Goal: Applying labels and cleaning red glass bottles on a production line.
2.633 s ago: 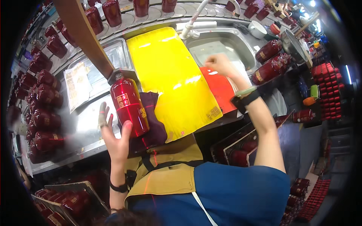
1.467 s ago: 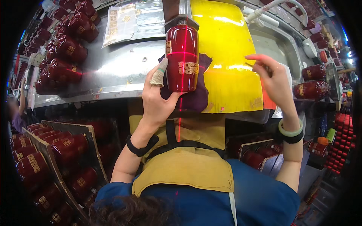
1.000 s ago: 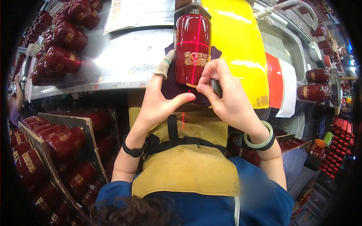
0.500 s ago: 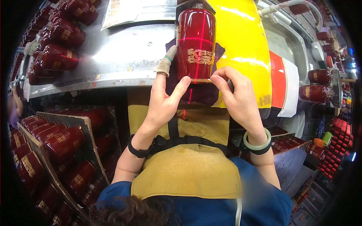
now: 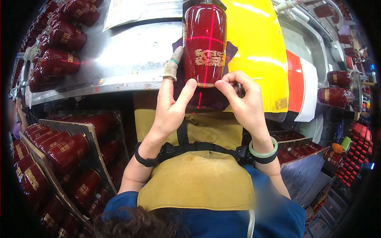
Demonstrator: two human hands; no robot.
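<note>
A glossy dark red bottle point(image 5: 205, 29) with a gold ornament lies on a dark purple cloth point(image 5: 214, 98), its base toward me. Thin red light lines cross over the bottle. My left hand point(image 5: 171, 103) holds the base's left side, its thumb by the bottom edge and its index finger along the wall. That finger wears a pale knitted finger cover point(image 5: 170, 68) with a green band. On the base's right corner rests the thumb of my right hand point(image 5: 244, 97), its other fingers curled by the bottle's side and partly hidden.
A yellow sheet point(image 5: 258, 47) covers the bench right of the bottle, beside a red strip point(image 5: 294, 81) and a sink point(image 5: 307, 43). Papers point(image 5: 131, 14) lie on the metal bench top point(image 5: 131, 55). Several red bottles point(image 5: 59, 61) stand at left, more in a wooden-sided rack point(image 5: 93, 158) below.
My right hand has slid left along the bottle's base, and its thumb is closer to my left thumb. The bottle appears nearly unmoved.
</note>
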